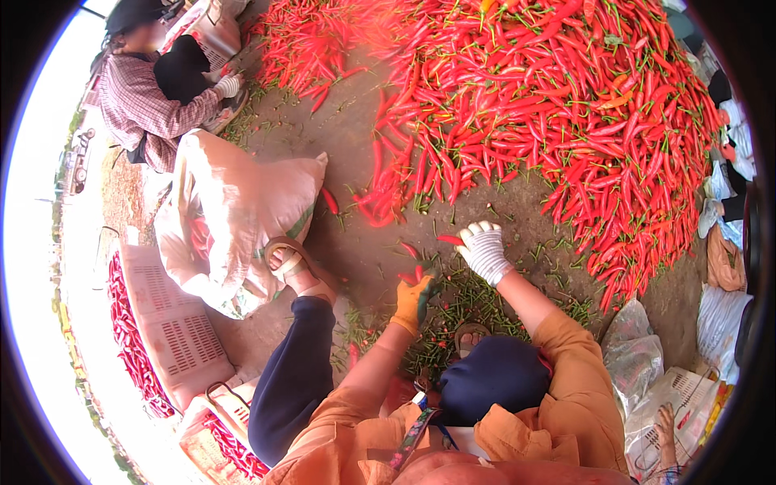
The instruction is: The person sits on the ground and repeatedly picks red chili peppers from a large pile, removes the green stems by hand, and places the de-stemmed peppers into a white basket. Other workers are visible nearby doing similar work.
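Observation:
My left hand (414,298), in an orange and green work glove, is closed around several red chili peppers (410,277) whose bodies stick out. To its right, my right hand (483,250) wears a white knitted glove and has a single red chili pepper (450,240) at its fingertips, pointing left. Green pepper stems (476,303) lie scattered on the ground below both hands. Beyond them spreads a large pile of red chili peppers (545,121) with green stems on. A few loose peppers lie between the pile and my left hand.
A white woven sack (242,200) stands by my left foot. Plastic crates (176,327) holding peppers stand at the left. Another person (157,109) sits at the upper left. A clear plastic bag (633,351) and a white crate (673,412) are at the right, near another person's hand (665,427).

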Motion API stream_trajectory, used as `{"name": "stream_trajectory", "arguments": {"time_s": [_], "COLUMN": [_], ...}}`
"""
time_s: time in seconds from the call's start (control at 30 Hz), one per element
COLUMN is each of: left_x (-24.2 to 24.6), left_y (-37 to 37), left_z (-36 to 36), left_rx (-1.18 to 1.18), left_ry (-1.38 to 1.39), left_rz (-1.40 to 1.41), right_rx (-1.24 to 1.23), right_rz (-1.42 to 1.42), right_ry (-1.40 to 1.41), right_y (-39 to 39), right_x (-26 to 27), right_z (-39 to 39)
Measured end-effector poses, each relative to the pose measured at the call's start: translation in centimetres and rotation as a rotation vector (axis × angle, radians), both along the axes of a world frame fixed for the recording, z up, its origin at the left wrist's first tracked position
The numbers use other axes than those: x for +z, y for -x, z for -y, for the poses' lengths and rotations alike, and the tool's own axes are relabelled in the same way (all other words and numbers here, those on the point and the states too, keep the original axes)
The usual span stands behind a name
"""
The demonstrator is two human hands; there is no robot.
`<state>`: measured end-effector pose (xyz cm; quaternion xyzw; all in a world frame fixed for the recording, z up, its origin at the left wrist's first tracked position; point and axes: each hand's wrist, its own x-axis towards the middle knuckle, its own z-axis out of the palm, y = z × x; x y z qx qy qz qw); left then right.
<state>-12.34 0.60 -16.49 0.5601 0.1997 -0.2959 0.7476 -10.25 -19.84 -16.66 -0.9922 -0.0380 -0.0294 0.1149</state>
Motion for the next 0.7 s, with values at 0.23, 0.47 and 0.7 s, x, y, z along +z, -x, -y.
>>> {"name": "stream_trajectory", "arguments": {"time_s": [0.23, 0.47, 0.7], "left_x": [0.3, -0.5, -0.8], "left_y": [-0.1, 1.6, 3.1], "left_z": [0.2, -1.0, 0.7], "left_rx": [-0.481, -0.719, -0.581], "left_ry": [-0.202, -0.223, -0.394], "left_rz": [0.775, 0.410, 0.740], "right_rx": [0.301, 0.099, -0.349], "right_rz": [-0.037, -0.279, -0.367], "right_ry": [0.034, -0.351, -0.969], "right_y": [3.8, 9.9, 12.6], "right_x": [5.2, 2.2, 0.0], "right_z": [-1.6, -2.9, -5.6]}}
